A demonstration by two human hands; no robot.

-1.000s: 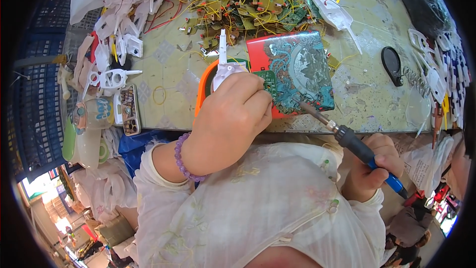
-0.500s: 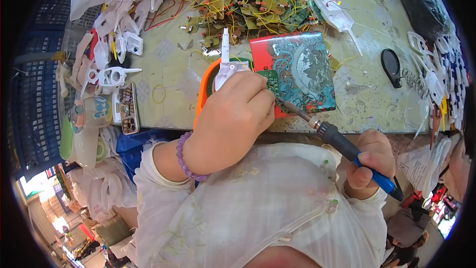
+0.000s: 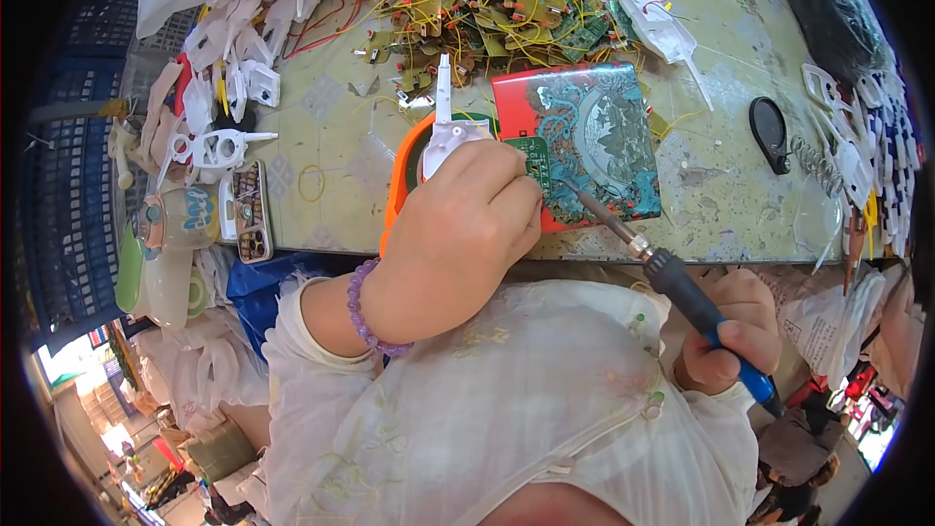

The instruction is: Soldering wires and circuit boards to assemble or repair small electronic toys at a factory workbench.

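Note:
My left hand, a beaded bracelet at its wrist, is closed around a white plastic housing with a narrow stem pointing away from me. Beside its fingers a small green circuit board lies over a red and teal decorated box with a worn, spotted top; whether the fingers also grip the board is hidden. My right hand grips the blue and black handle of a soldering iron. The iron's tip is over the box, a little right of the board. An orange ring-shaped object sits partly behind my left hand.
A heap of circuit boards with yellow wires covers the table's far middle. White plastic parts pile up at left, near a phone. At right are a black round-headed piece, a metal coil and a black wrapped bundle.
The soldering iron's tip has moved right and slightly up, away from the circuit board's edge, and its handle has shifted right and down. My left hand has hardly moved.

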